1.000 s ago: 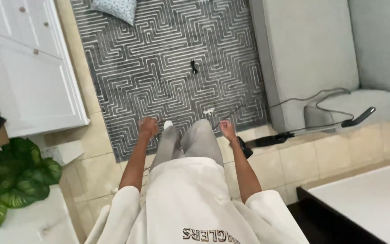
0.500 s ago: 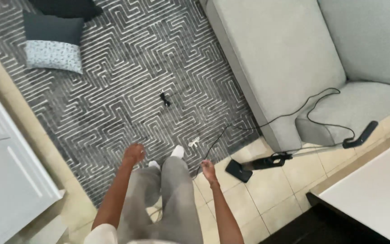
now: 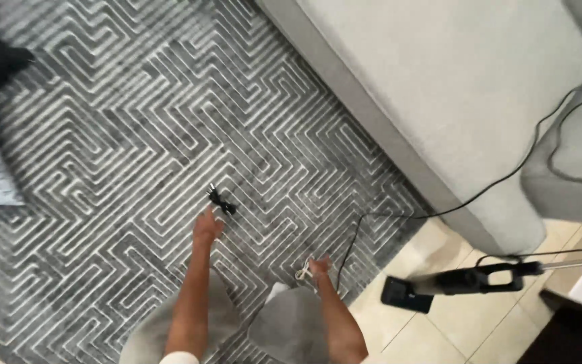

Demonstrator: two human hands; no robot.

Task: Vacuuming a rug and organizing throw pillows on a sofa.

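Plug-ended black cord piece (image 3: 222, 201) lies on the grey patterned rug (image 3: 102, 121), toward its middle, and the left hand (image 3: 207, 226) now sits just near of it, fingers stretched toward it but not closed on anything. Half a second ago that hand hung back by the knee, well apart from the small black thing; a second ago both hands were low at the person's legs near the rug's near edge. So the person has stepped onto the rug and the reach has closed most of the gap; I judge the pick-up has not yet happened, since the fingertips look just short of the object, though blur makes contact hard to rule out.

Right hand (image 3: 318, 267) is near the rug's near right edge, loosely curled around a small white looped thing (image 3: 302, 271). A thin black cable (image 3: 439, 212) runs from beside it to the right, up over the pale grey sofa (image 3: 453, 87). On the tiled floor (image 3: 453, 330) to the right lies a black stick vacuum (image 3: 466, 282).
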